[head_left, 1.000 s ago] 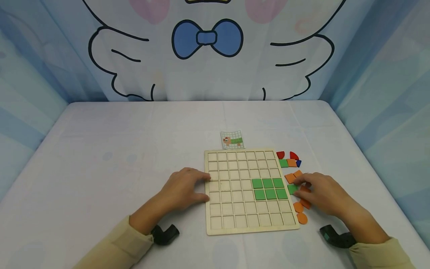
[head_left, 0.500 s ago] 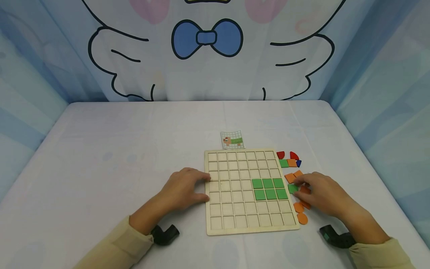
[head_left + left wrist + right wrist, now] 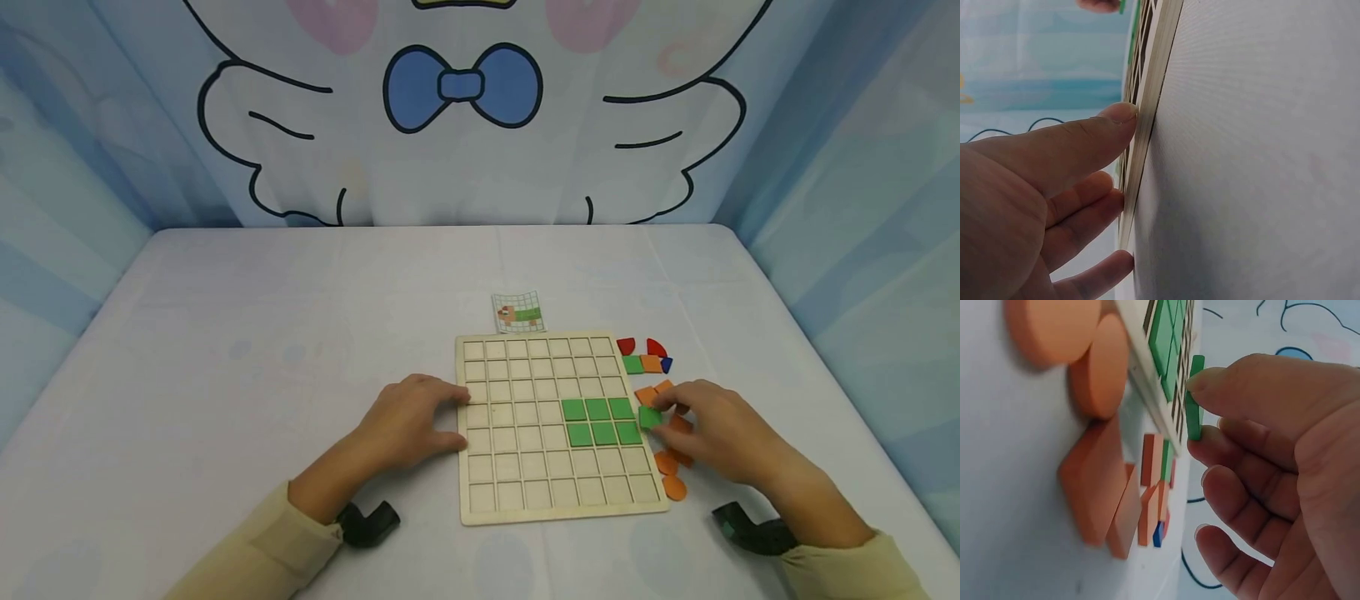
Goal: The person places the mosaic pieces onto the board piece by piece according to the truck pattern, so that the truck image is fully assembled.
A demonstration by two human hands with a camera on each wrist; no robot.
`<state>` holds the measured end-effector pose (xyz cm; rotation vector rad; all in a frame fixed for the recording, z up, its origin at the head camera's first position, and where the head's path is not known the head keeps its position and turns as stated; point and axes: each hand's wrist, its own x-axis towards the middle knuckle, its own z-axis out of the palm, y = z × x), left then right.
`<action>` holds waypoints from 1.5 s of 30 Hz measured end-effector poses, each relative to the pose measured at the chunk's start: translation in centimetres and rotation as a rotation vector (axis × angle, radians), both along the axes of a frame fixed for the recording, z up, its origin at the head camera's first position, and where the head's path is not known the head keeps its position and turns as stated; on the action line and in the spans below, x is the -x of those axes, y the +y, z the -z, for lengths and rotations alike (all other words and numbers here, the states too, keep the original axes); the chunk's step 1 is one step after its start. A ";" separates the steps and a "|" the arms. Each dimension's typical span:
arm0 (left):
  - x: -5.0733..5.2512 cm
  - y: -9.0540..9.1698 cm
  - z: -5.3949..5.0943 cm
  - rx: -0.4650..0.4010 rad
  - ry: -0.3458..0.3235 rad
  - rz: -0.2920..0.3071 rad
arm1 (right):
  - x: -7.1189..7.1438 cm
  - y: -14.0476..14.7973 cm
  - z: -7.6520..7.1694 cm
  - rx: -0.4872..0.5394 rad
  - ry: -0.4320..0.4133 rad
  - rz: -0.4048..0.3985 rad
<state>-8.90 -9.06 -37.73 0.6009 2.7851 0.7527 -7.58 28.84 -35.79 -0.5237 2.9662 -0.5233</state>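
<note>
A wooden grid board [image 3: 525, 467] lies on the table, with several green square tiles set in two rows at its right side. My left hand [image 3: 408, 421] touches the board's left edge with its thumb and fingertips, which are spread apart. In the left wrist view the thumb [image 3: 1094, 134] rests against the board's rim [image 3: 1147, 119]. Just off the board's right edge, my right hand [image 3: 716, 429] pinches a green square tile [image 3: 650, 417] between thumb and fingers. The right wrist view shows that green tile [image 3: 1194, 403] raised off the table.
Orange squares [image 3: 646, 396] and orange round pieces [image 3: 675, 488] lie right of the board, some partly under my right hand. Further back are red pieces [image 3: 656, 347], a loose green square [image 3: 633, 364] and a blue piece [image 3: 667, 365]. A picture card [image 3: 519, 313] lies behind the board.
My right hand has lifted the green tile off the table and shifted it slightly left toward the board's edge. The left hand stays where it was.
</note>
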 end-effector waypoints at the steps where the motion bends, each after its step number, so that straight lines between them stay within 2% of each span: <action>1: 0.0 0.0 0.0 -0.001 0.000 0.000 | 0.0 -0.2 -0.1 0.010 0.005 -0.010; 8: 0.0 0.0 0.0 0.002 -0.003 -0.002 | 0.1 -2.1 -0.4 0.027 0.002 -0.068; 13: 0.1 0.0 0.1 0.010 -0.002 -0.003 | 0.4 -3.6 -0.2 0.014 0.040 -0.148; 20: 0.1 0.1 0.1 0.016 -0.008 -0.007 | 0.6 -5.2 0.1 0.018 0.047 -0.214; 28: 0.1 0.1 0.1 0.018 0.000 -0.002 | 0.6 -6.4 0.5 0.010 0.029 -0.242; 38: 0.1 0.1 0.2 0.021 -0.007 -0.007 | 0.7 -7.5 0.6 0.020 0.089 -0.293; 45: 0.1 0.1 0.3 0.017 -0.009 -0.008 | 0.7 -8.2 0.8 0.016 0.081 -0.302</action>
